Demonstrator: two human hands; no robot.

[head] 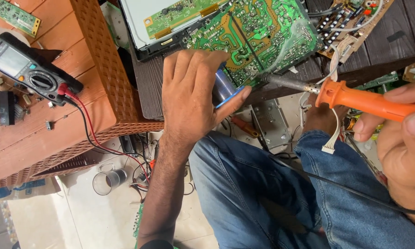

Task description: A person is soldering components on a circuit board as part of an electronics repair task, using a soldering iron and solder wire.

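Right hand (403, 133) first: fingers wrapped tight round the orange handle of the soldering iron (355, 99), thumb laid along the top, and the metal tip sits right on the green circuit board (258, 32), a thin curl of smoke (292, 34) rising there. That iron looks light and stiff; the smooth plastic grip is the only place to hold it, since the bare barrel in front looks hot.

Over to the left hand (191, 94): palm down, fingers curled over a small spool of solder wire (226, 85), thumb pinching its blue rim. The wire is fine, soft and bendy, I'd judge, so the spool is best held by its hard flanges.

The board lies flat on a dark slatted table (382, 41), solder side up, shiny dots and pale tracks all over it. It looks thin, rigid and easy to crack or scorch, safest held by its edges. A smaller green board (179, 18) rests on a grey panel behind it, and a brownish board (355, 18) with white wires lies to the right.

Further out, a multimeter (27, 69) with red and black leads sits on a brown woven-edged table (96, 69). Below, blue jeans (244, 184), a glass jar (107, 180) and loose parts on the pale floor.
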